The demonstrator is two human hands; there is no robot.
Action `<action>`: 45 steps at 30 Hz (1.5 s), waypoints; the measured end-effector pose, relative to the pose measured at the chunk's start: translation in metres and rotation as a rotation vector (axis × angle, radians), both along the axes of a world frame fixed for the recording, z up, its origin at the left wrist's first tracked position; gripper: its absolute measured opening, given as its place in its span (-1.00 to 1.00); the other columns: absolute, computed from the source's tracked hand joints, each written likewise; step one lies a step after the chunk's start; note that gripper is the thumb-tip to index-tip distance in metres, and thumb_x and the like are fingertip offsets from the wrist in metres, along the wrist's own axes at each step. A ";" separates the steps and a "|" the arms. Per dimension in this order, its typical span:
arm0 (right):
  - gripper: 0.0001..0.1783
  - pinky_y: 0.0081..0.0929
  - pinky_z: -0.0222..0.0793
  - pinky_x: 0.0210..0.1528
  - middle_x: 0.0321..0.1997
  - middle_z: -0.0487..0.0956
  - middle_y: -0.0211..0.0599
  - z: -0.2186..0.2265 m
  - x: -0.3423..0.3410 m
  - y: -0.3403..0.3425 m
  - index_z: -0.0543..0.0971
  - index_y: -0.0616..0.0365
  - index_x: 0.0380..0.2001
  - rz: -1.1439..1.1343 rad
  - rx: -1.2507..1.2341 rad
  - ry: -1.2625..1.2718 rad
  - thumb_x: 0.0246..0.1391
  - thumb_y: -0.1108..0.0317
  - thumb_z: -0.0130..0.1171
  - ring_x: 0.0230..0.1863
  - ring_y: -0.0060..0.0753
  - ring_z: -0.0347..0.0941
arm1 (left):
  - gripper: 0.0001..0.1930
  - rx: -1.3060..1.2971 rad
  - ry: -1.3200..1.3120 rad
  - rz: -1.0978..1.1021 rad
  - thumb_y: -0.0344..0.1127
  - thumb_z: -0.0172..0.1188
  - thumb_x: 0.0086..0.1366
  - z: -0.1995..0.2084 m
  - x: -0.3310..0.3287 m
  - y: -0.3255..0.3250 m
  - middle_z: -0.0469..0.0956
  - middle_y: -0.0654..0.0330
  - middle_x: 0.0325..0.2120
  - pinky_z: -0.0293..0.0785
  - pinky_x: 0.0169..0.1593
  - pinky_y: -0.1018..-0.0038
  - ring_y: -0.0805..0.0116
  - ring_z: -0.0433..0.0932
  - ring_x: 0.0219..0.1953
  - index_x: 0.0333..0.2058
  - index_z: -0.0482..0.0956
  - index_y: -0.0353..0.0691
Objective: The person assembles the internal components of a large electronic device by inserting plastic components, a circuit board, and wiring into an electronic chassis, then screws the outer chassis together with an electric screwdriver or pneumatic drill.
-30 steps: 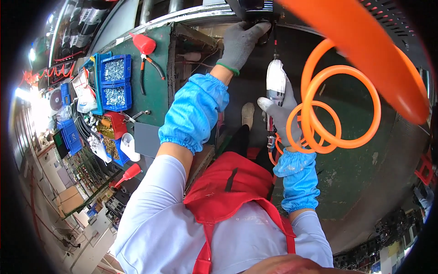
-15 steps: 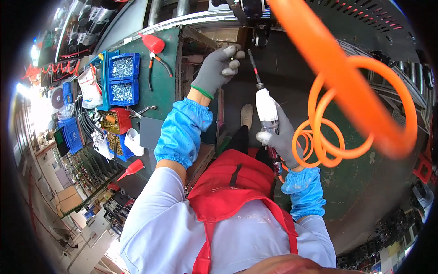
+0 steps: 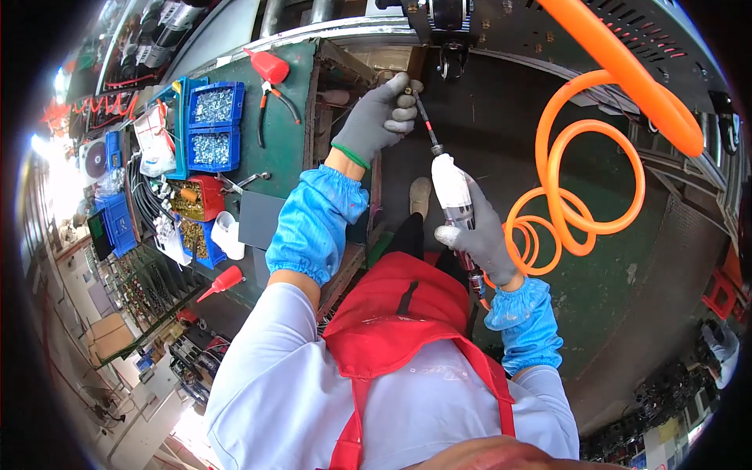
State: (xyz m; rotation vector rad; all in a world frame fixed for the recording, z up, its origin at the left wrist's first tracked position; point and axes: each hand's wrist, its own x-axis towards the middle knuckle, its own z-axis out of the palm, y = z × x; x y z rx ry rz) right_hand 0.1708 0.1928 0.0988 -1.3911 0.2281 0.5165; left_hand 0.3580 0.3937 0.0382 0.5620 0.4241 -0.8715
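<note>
My right hand (image 3: 487, 239), in a grey glove, is wrapped round an air screwdriver (image 3: 452, 184) with a white upper body, tilted so its bit (image 3: 427, 121) points away from me. My gloved left hand (image 3: 374, 117) is closed in a pinch on a small brass-coloured screw (image 3: 408, 91). The bit's tip is right beside the screw; whether they touch is too small to tell. An orange coiled air hose (image 3: 580, 243) loops to the right of the screwdriver.
On the green bench (image 3: 286, 164) at left are blue bins of fasteners (image 3: 213, 149), a red bin (image 3: 207, 196), pliers (image 3: 274, 106), red squeeze bottles (image 3: 269, 66), a white cup (image 3: 227, 235) and a grey plate (image 3: 261, 219). A dark perforated metal frame (image 3: 540, 39) stands ahead with a caster (image 3: 453, 61).
The screwdriver's bit has moved left, up to the fingertips of my left hand. The orange hose has swung up and away to the right.
</note>
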 end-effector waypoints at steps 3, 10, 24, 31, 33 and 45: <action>0.02 -0.49 0.29 0.12 0.15 0.43 -0.30 -0.007 -0.004 0.001 0.18 0.11 0.36 0.000 0.035 -0.006 -0.28 0.33 0.31 0.07 -0.46 0.36 | -0.69 0.054 -0.026 -0.016 -0.14 0.01 0.45 0.005 -0.003 0.000 0.34 0.30 -0.57 0.06 -0.70 0.72 0.61 0.16 -0.63 -0.12 0.47 -0.31; 0.02 -0.49 0.22 0.21 0.21 0.41 -0.25 -0.006 -0.004 -0.004 0.15 0.14 0.37 0.047 -0.029 0.006 -0.23 0.30 0.32 0.17 -0.44 0.33 | -0.69 0.299 -0.200 -0.075 -0.18 0.05 0.44 0.017 -0.008 -0.008 0.30 0.37 -0.58 0.03 -0.65 0.75 0.66 0.18 -0.59 -0.13 0.46 -0.38; -0.06 -0.56 0.36 -0.42 -0.29 0.41 -0.37 -0.016 0.036 0.017 0.12 0.08 0.39 -0.188 0.152 -0.019 -0.13 0.33 0.21 -0.46 -0.57 0.37 | -0.39 0.756 -0.439 -0.387 0.31 -0.02 0.33 0.011 -0.018 -0.035 0.37 0.37 -0.58 0.28 -0.49 0.59 0.55 0.37 -0.53 -0.32 0.57 -0.23; -0.06 -0.60 0.41 -0.32 -0.04 0.48 -0.31 -0.043 0.054 0.029 0.09 0.05 0.39 -0.244 0.157 -0.077 -0.10 0.38 0.22 -0.24 -0.56 0.43 | -0.49 0.552 -0.410 -0.464 0.17 0.02 0.36 -0.005 -0.051 -0.027 0.62 0.27 -0.35 0.45 -0.22 0.50 0.46 0.57 -0.35 -0.19 0.62 -0.23; -0.06 -0.59 0.41 -0.27 -0.02 0.47 -0.31 -0.032 0.056 0.033 0.08 0.06 0.39 -0.261 0.190 -0.083 -0.10 0.40 0.22 -0.20 -0.55 0.43 | -0.57 0.518 -0.407 -0.378 0.04 0.07 0.37 -0.003 -0.054 -0.028 0.62 0.24 -0.32 0.48 -0.13 0.46 0.45 0.58 -0.31 -0.18 0.60 -0.28; -0.15 -0.51 0.44 0.02 0.02 0.49 -0.22 -0.016 0.070 0.040 0.14 0.15 0.36 -0.502 0.661 0.341 -0.04 0.57 0.15 0.00 -0.42 0.48 | -0.55 0.577 -0.440 -0.257 0.06 0.16 0.27 -0.030 -0.056 -0.026 0.52 0.30 -0.51 0.32 -0.45 0.58 0.55 0.44 -0.48 -0.34 0.61 -0.31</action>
